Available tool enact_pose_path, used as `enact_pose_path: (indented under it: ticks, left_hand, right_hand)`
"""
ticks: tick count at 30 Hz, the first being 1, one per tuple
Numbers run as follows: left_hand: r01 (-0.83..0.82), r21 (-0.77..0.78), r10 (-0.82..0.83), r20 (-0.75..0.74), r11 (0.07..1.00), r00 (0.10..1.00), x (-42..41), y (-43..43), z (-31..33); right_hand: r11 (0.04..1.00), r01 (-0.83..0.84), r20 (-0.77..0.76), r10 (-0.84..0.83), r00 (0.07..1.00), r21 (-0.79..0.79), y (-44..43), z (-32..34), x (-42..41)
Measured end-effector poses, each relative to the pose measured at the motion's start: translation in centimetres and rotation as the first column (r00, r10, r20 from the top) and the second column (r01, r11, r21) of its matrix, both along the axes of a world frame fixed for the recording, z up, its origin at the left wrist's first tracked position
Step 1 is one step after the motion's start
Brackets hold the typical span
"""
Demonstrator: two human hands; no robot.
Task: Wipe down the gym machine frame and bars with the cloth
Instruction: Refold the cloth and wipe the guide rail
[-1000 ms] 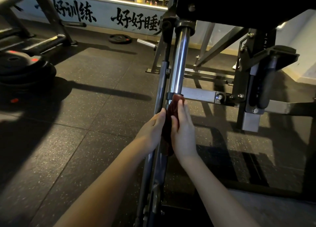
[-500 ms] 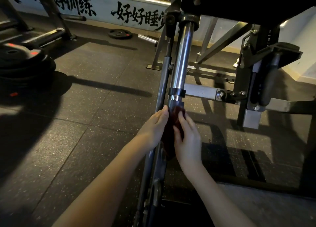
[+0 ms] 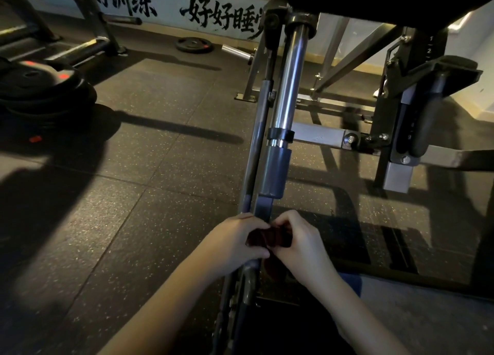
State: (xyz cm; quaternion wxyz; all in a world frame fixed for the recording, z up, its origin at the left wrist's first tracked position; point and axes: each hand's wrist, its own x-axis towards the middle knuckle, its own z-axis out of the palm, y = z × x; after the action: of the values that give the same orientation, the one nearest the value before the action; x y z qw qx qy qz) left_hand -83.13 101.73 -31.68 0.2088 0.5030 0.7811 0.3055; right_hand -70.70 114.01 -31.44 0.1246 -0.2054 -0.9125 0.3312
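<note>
A dark red cloth (image 3: 268,237) is bunched against the lower part of the gym machine's slanted frame bar (image 3: 263,207). My left hand (image 3: 235,243) grips the cloth from the left side of the bar, fingers curled. My right hand (image 3: 299,243) grips it from the right, fingers curled over the top. Above my hands the bar carries a grey sleeve (image 3: 275,171) and a shiny chrome tube (image 3: 290,81) that runs up to the machine's dark top. A thinner grey rod (image 3: 258,140) runs alongside on the left.
Stacked black weight plates (image 3: 40,87) lie at the left. A single plate (image 3: 194,44) lies near the lettered wall. To the right stand the machine's crossbar (image 3: 318,135), a black padded handle (image 3: 427,114) and upright post. Dark rubber floor (image 3: 133,194) spreads left.
Both hands slid down the bar with the cloth, from beside the black collar to below the grey sleeve. Their fingers have curled round the cloth.
</note>
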Motion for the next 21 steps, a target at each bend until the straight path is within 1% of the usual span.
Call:
enact_pose_path:
  ticks: [2, 4, 5, 7, 8, 9, 10, 11, 12, 13, 14, 15, 16, 17, 19, 20, 21]
  left_hand:
    - [-0.099, 0.057, 0.099, -0.006, 0.993, 0.995, -0.1, 0.0, -0.2]
    - [-0.202, 0.117, 0.199, 0.037, 0.972, 0.979, -0.1, -0.1, -0.7]
    - [-0.255, 0.138, 0.245, 0.084, 0.957, 0.966, -0.1, -0.1, -0.9]
    - [-0.375, 0.164, 0.341, 0.205, 0.912, 0.918, -0.2, -0.4, -1.0]
    - [-0.436, 0.168, 0.392, 0.241, 0.884, 0.888, -0.3, -0.5, -1.1]
    - [-0.479, 0.171, 0.432, 0.25, 0.861, 0.867, -0.3, -0.6, -1.4]
    - [-0.498, 0.167, 0.455, 0.237, 0.851, 0.858, -0.3, -0.7, -1.8]
    - [-0.496, 0.148, 0.462, 0.215, 0.856, 0.861, -0.1, -0.6, -2.2]
    - [-0.481, 0.122, 0.455, 0.194, 0.868, 0.869, 0.3, -0.4, -2.7]
    - [-0.464, 0.097, 0.442, 0.187, 0.88, 0.877, 0.9, -0.1, -3.2]
    - [-0.45, 0.087, 0.428, 0.199, 0.889, 0.882, 1.5, 0.2, -3.6]
    - [-0.443, 0.091, 0.414, 0.23, 0.892, 0.881, 2.0, 0.6, -3.9]
    - [-0.449, 0.1, 0.405, 0.294, 0.888, 0.866, 2.4, 1.0, -4.1]
    - [-0.461, 0.103, 0.389, 0.396, 0.881, 0.832, 2.6, 1.3, -4.2]
    - [-0.487, 0.077, 0.337, 0.628, 0.87, 0.701, 3.0, 1.9, -4.1]
    - [-0.5, 0.06, 0.333, 0.676, 0.864, 0.657, 2.9, 2.1, -4.1]
    - [-0.514, 0.045, 0.351, 0.679, 0.857, 0.645, 2.8, 2.4, -4.4]
  right_hand:
    - [0.989, 0.025, 0.059, -0.017, 0.998, -0.146, -0.3, -0.5, 0.1]
    - [0.948, 0.049, 0.138, -0.006, 0.99, -0.315, -0.7, -1.4, 0.1]
    - [0.93, 0.071, 0.16, -0.013, 0.987, -0.362, -0.9, -1.9, 0.1]
    - [0.911, 0.138, 0.198, -0.063, 0.978, -0.39, -1.0, -2.8, -0.1]
    - [0.897, 0.183, 0.223, -0.098, 0.97, -0.402, -0.9, -3.1, -0.4]
    - [0.863, 0.246, 0.243, -0.148, 0.958, -0.442, -0.8, -3.2, -0.6]
    - [0.798, 0.317, 0.249, -0.215, 0.944, -0.513, -0.6, -3.1, -0.9]
    - [0.712, 0.378, 0.256, -0.278, 0.926, -0.592, -0.5, -3.0, -1.3]
    - [0.623, 0.409, 0.259, -0.32, 0.911, -0.667, -0.4, -2.8, -1.5]
    - [0.563, 0.411, 0.253, -0.339, 0.906, -0.717, -0.3, -2.7, -1.7]
    - [0.541, 0.403, 0.251, -0.335, 0.908, -0.738, -0.2, -2.6, -1.9]
    - [0.545, 0.388, 0.252, -0.31, 0.917, -0.743, -0.2, -2.5, -1.9]
    - [0.562, 0.372, 0.258, -0.274, 0.926, -0.739, -0.3, -2.4, -1.8]
    - [0.587, 0.351, 0.262, -0.234, 0.936, -0.729, -0.5, -2.2, -1.7]
    - [0.634, 0.302, 0.272, -0.147, 0.951, -0.712, -0.4, -2.2, -1.6]
    - [0.654, 0.271, 0.275, -0.1, 0.956, -0.706, -0.4, -2.1, -1.5]
    - [0.671, 0.245, 0.276, -0.063, 0.959, -0.7, -0.3, -2.1, -1.6]
